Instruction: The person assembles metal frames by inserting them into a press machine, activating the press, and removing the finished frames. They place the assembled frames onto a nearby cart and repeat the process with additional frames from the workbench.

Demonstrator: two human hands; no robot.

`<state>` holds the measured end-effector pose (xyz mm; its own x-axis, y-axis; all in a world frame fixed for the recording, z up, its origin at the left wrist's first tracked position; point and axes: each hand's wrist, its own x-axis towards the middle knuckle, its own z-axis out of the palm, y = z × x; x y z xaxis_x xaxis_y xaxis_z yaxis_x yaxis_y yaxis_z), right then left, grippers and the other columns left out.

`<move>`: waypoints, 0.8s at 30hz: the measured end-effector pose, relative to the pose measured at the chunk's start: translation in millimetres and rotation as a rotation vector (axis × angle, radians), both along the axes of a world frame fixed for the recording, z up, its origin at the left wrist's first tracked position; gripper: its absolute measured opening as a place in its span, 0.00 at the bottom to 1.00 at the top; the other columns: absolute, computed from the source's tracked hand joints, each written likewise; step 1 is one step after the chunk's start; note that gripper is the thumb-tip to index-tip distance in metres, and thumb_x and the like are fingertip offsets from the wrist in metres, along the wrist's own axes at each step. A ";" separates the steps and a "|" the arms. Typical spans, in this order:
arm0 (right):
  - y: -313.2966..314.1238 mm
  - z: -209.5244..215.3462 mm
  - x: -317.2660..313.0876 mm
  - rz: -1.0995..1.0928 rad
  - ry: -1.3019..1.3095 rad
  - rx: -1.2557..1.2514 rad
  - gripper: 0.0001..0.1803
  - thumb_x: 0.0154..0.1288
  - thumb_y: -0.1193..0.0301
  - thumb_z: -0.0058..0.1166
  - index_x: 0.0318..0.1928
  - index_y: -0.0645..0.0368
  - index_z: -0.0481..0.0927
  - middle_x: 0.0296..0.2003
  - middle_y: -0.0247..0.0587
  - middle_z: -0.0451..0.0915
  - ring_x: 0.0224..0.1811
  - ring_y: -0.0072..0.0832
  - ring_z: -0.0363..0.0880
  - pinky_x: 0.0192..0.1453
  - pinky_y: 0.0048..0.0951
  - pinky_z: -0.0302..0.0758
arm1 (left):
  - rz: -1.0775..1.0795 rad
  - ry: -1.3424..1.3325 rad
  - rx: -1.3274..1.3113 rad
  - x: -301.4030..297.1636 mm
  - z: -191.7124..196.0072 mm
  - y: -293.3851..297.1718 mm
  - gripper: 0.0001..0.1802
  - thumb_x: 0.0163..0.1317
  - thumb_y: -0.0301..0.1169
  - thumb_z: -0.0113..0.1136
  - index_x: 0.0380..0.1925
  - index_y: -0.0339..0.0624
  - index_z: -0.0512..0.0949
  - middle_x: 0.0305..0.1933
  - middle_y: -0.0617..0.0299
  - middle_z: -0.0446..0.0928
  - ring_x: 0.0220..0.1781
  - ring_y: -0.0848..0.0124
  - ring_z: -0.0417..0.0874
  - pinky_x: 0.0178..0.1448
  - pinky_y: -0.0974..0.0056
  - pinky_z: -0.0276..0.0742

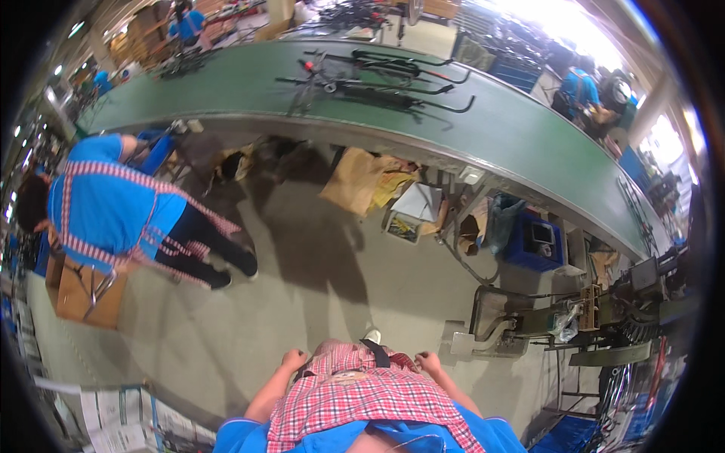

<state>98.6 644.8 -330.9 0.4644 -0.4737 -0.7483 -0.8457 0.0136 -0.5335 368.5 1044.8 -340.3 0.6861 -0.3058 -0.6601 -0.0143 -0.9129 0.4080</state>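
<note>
Down at the lower edge of the view, your left hand (293, 359) and your right hand (427, 364) are both curled into loose fists against the upper corners of the red checked apron (355, 392) you wear over a blue shirt; each seems to pinch or press the cloth at your waist, as if to keep it flat, and neither holds anything else. The apron lies between the two hands, close to your body, above the grey floor (302, 302). Ahead of you the long green conveyor surface (513, 136) curves across the room, and black metal frame parts (377, 79) lie spread near its far edge, well apart from you. Under its near edge, brown sacks and cardboard (362, 181) lean against the legs, likely put there to keep the walkway open. A blue crate (535, 243) stands on the floor below the near edge at the right; something dark lies in it, but you cannot tell what. To your left, another person in a blue shirt (113, 211) bends beside a brown cardboard box (79, 294), its contents hidden.
</note>
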 end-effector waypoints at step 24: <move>-285.2 253.3 722.6 0.618 -0.703 -0.942 0.21 0.55 0.70 0.58 0.50 0.59 0.72 0.47 0.49 0.74 0.53 0.48 0.70 0.57 0.42 0.68 | 0.295 -0.818 -0.807 643.8 207.7 -403.9 0.19 0.62 0.34 0.56 0.49 0.33 0.72 0.45 0.46 0.78 0.46 0.56 0.80 0.51 0.57 0.74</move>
